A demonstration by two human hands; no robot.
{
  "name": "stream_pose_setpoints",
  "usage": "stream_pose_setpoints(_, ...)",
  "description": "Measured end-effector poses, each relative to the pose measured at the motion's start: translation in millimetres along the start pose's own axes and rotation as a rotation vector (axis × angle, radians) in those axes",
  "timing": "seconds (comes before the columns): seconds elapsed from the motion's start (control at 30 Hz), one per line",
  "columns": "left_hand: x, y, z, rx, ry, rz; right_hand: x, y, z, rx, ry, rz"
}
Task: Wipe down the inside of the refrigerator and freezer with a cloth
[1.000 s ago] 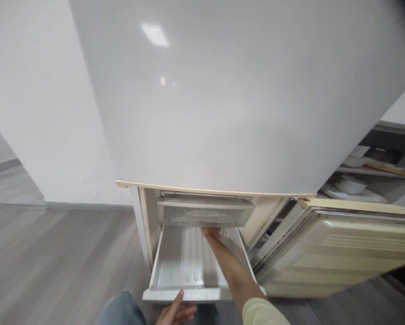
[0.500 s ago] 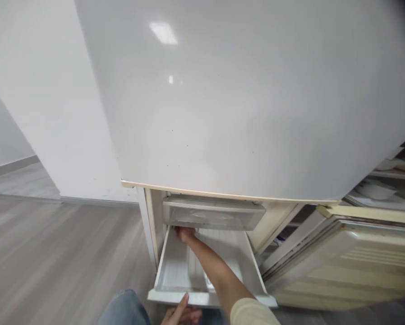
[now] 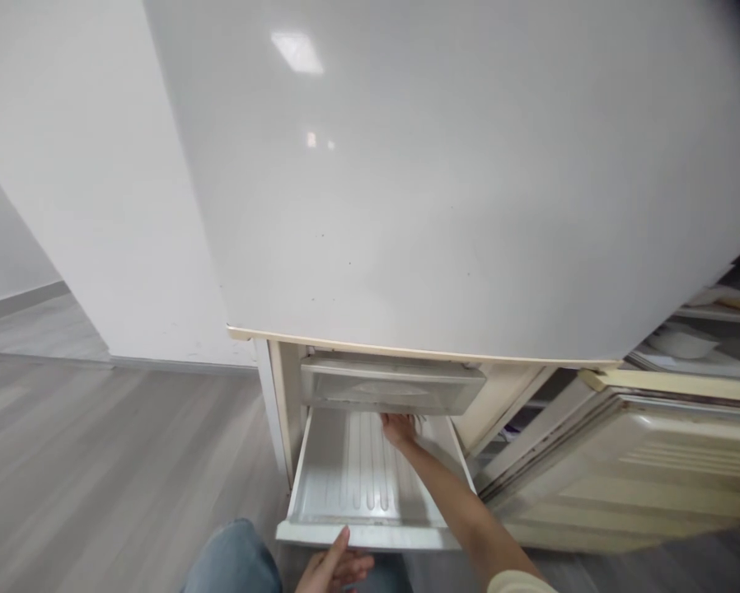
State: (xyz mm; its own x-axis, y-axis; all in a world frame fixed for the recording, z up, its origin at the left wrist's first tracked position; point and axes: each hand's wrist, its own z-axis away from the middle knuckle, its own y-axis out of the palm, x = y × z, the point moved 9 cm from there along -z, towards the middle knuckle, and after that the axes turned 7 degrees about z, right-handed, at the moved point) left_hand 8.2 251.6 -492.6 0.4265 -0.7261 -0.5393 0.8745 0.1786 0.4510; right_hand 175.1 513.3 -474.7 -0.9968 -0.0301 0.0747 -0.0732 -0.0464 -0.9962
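Note:
A white drawer (image 3: 326, 473) with a ribbed floor is pulled out of the lower part of a refrigerator. Deep inside it is my right hand (image 3: 400, 428), low over the floor near the back. Its fingers look curled, and a small pale thing shows beside them, too unclear to name. Part of this hand is hidden at the edge of the upper translucent drawer (image 3: 391, 391). By the front lip of the lower drawer, my left hand (image 3: 336, 568) has its thumb raised against the edge and its fingers apart below; I see nothing in it.
Above the drawers is the refrigerator's large glossy white door (image 3: 395, 189). The lower door (image 3: 642, 469) stands swung out on the right. Shelves with white dishes (image 3: 682, 340) are behind it. A white wall and grey wood-look floor (image 3: 147, 461) lie to the left, with my knee (image 3: 234, 560) in front.
My right hand has moved from the back left of the lower drawer rightward to about its middle, uncovering more ribbed floor. My left hand has stayed by the front lip.

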Motion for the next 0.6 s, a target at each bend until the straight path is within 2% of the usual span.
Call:
stream_pose_setpoints(0.2,6,-4.9,-4,-0.069,0.01,0.048,67,10,22,-0.002,-0.233,-0.048)
stream_pose_setpoints(0.37,7,-1.9,-3,-0.027,0.005,0.058,116,12,8,0.095,-0.353,-0.067)
stream_pose_setpoints(0.5,5,-0.2,-2,-0.01,0.021,0.047,145,13,0,0.114,-0.415,-0.068)
stream_pose_setpoints(0.6,5,-1.6,-5,-0.03,0.03,0.05,154,15,20,0.099,-0.509,-0.083)
